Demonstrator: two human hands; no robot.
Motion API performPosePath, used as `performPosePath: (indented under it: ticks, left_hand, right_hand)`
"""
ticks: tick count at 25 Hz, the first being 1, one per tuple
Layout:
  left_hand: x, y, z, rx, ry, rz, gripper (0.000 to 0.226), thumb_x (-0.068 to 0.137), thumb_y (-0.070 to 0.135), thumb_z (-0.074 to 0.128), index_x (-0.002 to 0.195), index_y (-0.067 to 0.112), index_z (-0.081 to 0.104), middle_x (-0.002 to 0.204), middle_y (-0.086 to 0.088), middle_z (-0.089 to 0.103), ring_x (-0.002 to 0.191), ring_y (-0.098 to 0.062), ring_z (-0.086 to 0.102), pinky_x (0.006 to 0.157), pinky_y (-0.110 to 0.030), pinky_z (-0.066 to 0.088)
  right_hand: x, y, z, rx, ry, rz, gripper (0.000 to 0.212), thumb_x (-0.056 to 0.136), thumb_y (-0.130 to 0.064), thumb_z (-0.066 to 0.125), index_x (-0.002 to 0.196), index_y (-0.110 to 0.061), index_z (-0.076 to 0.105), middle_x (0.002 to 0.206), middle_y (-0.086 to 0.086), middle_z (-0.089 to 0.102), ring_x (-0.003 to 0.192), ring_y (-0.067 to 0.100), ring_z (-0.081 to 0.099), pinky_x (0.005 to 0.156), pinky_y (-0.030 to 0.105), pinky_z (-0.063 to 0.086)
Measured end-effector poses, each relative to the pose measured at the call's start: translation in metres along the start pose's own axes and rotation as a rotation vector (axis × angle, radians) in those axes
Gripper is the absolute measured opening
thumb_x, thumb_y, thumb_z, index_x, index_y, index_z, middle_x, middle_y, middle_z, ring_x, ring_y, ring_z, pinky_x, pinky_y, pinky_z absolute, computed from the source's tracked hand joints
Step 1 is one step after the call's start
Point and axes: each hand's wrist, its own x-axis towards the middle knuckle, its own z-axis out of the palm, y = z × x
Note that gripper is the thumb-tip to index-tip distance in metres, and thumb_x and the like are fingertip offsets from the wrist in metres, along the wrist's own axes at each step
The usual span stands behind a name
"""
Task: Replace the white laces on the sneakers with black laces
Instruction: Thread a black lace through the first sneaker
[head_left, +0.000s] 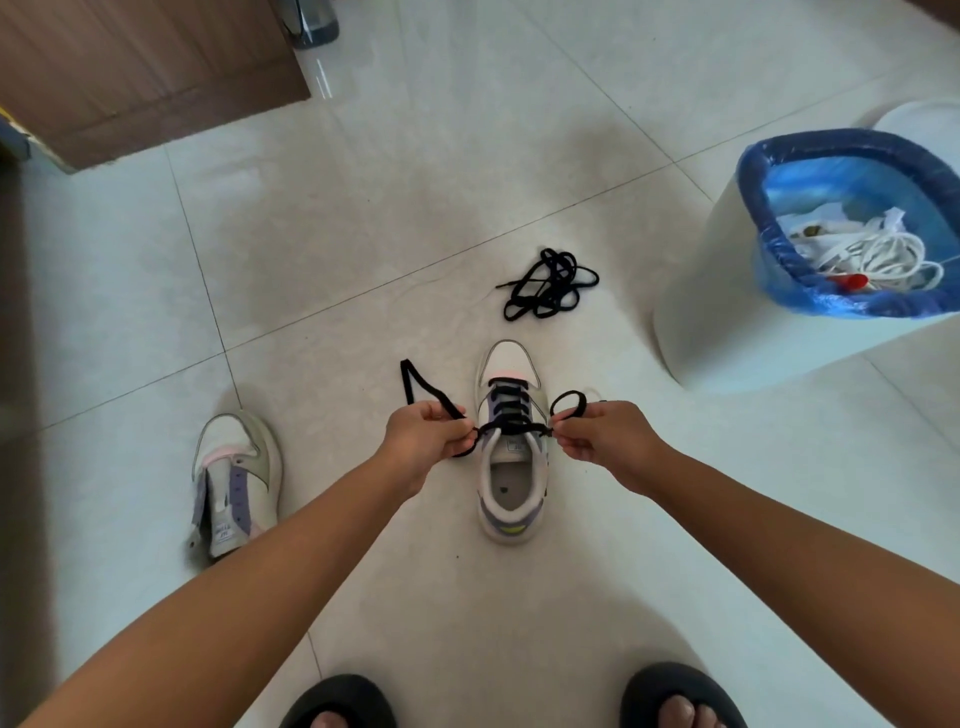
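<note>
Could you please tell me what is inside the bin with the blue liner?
Inside the bin, on its blue liner, lie tangled white laces, crumpled white scraps and a small red item. Anything beneath that pile is covered and cannot be seen.

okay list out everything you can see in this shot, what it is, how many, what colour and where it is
sneaker being laced: 1, white and purple, floor centre, black lace threaded through it
lace ends: 2, black, one pinched in each hand
unlaced sneaker: 1, white and purple, floor at left, no lace
spare lace: 1 bundle, black, loose on floor beyond the centre sneaker
bin: 1, white with blue liner, at right
white laces: tangle, count unclear, inside bin with other waste
door: 1, brown wood, top left
floor: pale glossy tiles
slippers: 2, black, bottom edge, on the feet
left hand: 1, left of the centre sneaker
right hand: 1, right of it
</note>
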Motion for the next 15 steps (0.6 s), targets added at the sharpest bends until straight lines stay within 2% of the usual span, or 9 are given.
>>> performPosePath:
  ticks: [6, 10, 15]
  left_hand:
    - [0.006, -0.004, 0.003, 0.099, 0.002, 0.064, 0.013, 0.083, -0.01, 0.062, 0.083, 0.003, 0.059, 0.082, -0.013, 0.062, 0.071, -0.021, 0.065, 0.064, -0.021, 0.058]
    - [0.006, 0.001, 0.001, 0.196, -0.028, 0.09, 0.013, 0.083, -0.01, 0.063, 0.081, 0.003, 0.06, 0.078, -0.013, 0.063, 0.068, -0.021, 0.064, 0.06, -0.02, 0.057]
    - [0.005, 0.008, 0.001, 0.359, -0.044, 0.183, 0.018, 0.081, -0.01, 0.065, 0.076, 0.007, 0.061, 0.071, -0.01, 0.062, 0.064, -0.017, 0.062, 0.056, -0.016, 0.055]
  right_hand:
    - [0.001, 0.001, 0.004, -0.035, -0.061, -0.023, 0.012, 0.084, 0.009, 0.059, 0.08, 0.0, 0.064, 0.071, 0.008, 0.061, 0.062, 0.015, 0.055, 0.059, 0.016, 0.053]
    - [0.004, 0.001, 0.004, -0.121, -0.103, -0.022, 0.009, 0.084, 0.008, 0.06, 0.088, 0.002, 0.065, 0.07, 0.007, 0.06, 0.062, 0.013, 0.056, 0.058, 0.015, 0.053]
    - [0.007, 0.007, 0.01, -0.171, -0.064, -0.06, 0.013, 0.084, 0.004, 0.063, 0.095, -0.001, 0.067, 0.081, 0.005, 0.062, 0.077, 0.013, 0.056, 0.068, 0.019, 0.05]
